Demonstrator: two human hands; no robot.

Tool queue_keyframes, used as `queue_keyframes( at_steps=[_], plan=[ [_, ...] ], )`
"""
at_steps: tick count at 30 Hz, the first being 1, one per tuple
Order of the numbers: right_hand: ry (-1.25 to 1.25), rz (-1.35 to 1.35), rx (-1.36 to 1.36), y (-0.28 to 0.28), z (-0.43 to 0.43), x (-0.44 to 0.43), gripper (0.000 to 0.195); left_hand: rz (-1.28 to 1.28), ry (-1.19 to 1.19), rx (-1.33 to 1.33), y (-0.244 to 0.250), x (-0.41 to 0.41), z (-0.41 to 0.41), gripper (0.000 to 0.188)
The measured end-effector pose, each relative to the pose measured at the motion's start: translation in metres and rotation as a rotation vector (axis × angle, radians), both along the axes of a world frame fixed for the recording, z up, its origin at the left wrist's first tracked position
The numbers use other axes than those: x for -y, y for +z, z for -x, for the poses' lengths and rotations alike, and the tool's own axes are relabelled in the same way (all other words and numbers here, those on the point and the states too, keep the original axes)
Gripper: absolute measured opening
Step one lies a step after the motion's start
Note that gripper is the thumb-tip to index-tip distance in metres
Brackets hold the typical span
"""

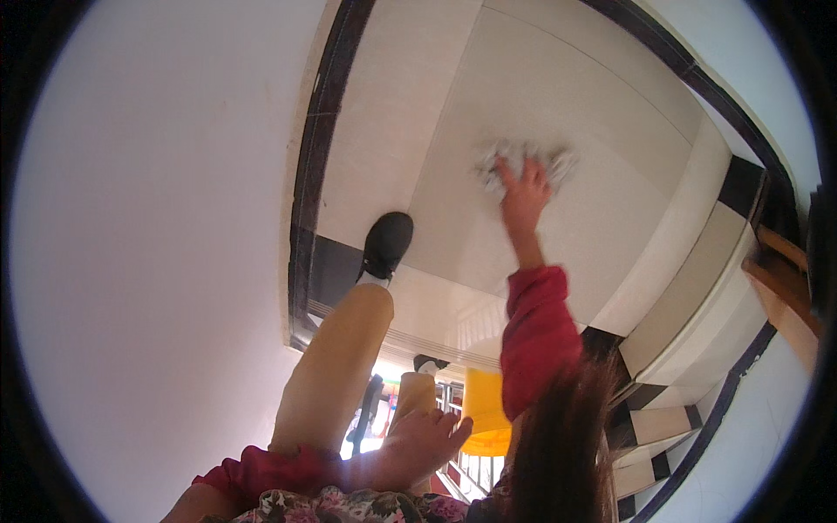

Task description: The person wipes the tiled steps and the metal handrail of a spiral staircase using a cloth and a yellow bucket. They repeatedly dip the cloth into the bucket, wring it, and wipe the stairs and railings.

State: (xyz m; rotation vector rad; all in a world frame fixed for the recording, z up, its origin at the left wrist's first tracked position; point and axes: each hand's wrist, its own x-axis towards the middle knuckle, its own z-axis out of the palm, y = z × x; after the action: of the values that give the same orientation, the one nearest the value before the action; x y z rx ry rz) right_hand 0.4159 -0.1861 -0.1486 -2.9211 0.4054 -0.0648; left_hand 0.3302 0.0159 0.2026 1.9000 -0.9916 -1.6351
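Observation:
My right hand (525,195) reaches out over the beige floor tiles (451,196) and presses on a crumpled grey-white cloth (559,167). Its fingers spread across the top of the cloth, and the cloth's edges are blurred. My left hand (422,444) is low in the picture, near my knee in tan trousers (414,392), with its fingers apart and nothing in them. Whether it rests on the leg I cannot tell. A yellow bucket (485,418) stands just beyond the left fingertips, partly hidden by my red right sleeve.
My black shoe (388,242) is planted on the tiles, left of the cloth. A white wall (163,229) with a dark skirting (320,124) runs along the left. Stair steps (660,428) with black tile ends lie at the lower right. Wooden parts (781,287) jut in on the right.

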Motion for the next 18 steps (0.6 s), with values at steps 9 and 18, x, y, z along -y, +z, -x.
queue_keyframes(
  at_steps=[9, 18],
  plan=[
    [0.026, -0.463, -0.322, 0.028, 0.274, -0.193, 0.034, 0.042, -0.196, 0.297, -0.023, -0.007, 0.052, 0.038],
    [-0.415, -0.952, -0.579, -0.040, 0.490, -0.337, 0.042, 0.036, -0.285, 0.268, -0.055, 0.003, 0.105, 0.031]
  ],
)
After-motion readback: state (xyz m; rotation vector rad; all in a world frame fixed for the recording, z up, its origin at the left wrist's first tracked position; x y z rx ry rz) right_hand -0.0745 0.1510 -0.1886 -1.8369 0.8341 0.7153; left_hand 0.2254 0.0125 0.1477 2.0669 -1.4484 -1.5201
